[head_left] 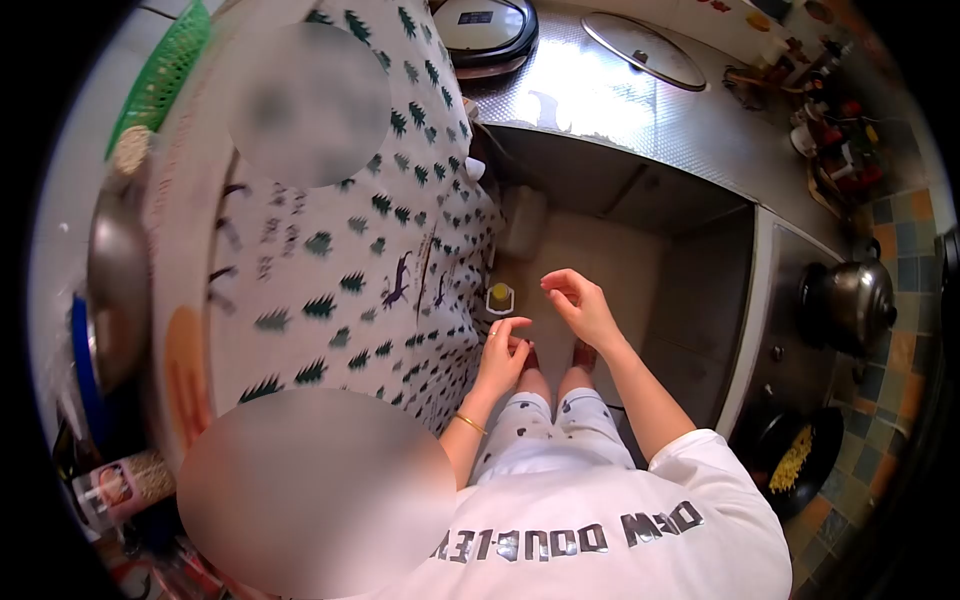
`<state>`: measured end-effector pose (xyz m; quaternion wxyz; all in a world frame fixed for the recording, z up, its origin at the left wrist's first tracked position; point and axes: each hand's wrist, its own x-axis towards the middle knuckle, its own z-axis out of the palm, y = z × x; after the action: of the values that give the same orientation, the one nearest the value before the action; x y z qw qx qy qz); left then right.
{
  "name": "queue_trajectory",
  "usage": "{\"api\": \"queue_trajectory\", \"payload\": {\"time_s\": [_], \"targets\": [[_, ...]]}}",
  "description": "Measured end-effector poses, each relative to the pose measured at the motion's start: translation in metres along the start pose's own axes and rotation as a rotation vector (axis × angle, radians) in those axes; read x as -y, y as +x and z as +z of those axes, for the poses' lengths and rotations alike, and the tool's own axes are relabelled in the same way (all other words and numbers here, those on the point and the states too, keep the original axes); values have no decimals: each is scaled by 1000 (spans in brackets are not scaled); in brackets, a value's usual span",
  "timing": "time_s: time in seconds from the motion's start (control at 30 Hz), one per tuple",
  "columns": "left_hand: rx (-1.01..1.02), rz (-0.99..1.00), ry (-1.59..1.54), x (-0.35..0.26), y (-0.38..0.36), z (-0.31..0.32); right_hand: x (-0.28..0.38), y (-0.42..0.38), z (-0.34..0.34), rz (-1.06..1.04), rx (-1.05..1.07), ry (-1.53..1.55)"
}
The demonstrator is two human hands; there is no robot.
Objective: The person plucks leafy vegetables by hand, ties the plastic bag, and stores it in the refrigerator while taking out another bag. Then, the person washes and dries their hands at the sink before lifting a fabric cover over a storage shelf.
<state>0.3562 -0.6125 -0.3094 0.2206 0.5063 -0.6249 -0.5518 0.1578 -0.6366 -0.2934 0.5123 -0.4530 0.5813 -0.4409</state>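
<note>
My left hand, with a ring on a finger and a bracelet at the wrist, hovers above my legs with its fingers loosely bent. Nothing shows in it. Just to its right and a little farther forward is my right hand, its fingers slightly curled and the thumb apart, also with nothing visible in it. The two hands do not touch. A container with a yellow top stands low down, just beyond my left hand. Past it is a pale, translucent jug.
A cloth with green trees hangs at left. Ahead, a metal counter bears a glass lid and an appliance. A lidded pot and a pan with yellow food are at right.
</note>
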Motion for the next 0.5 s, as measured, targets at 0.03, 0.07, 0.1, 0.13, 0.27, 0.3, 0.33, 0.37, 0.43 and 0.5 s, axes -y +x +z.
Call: {"api": "queue_trajectory", "payload": {"time_s": [0.03,0.07,0.1,0.13,0.27,0.3,0.33,0.37,0.43,0.5], "targets": [[-17,-12,-16,16,13,3,-18,16,-1,1,3,3],[-32,-23,-32,33,25,7,-36,31,-2,2,6,7],[-47,-31,-46,49,39,9,-51,47,-2,-6,10,4],[-60,-40,-62,66,52,14,-66,61,-2,-10,12,0],[-150,-23,-144,141,109,23,-134,120,4,-43,27,32],[-191,-13,-133,155,125,23,-151,136,7,-60,40,13],[-215,-17,-109,169,139,21,-166,154,10,-83,53,-7],[-240,-22,-85,184,152,19,-182,173,14,-105,68,-26],[-297,3,-88,212,179,15,-209,210,25,-182,103,-85],[-338,59,-34,232,200,8,-237,247,38,-264,118,-142]]}}
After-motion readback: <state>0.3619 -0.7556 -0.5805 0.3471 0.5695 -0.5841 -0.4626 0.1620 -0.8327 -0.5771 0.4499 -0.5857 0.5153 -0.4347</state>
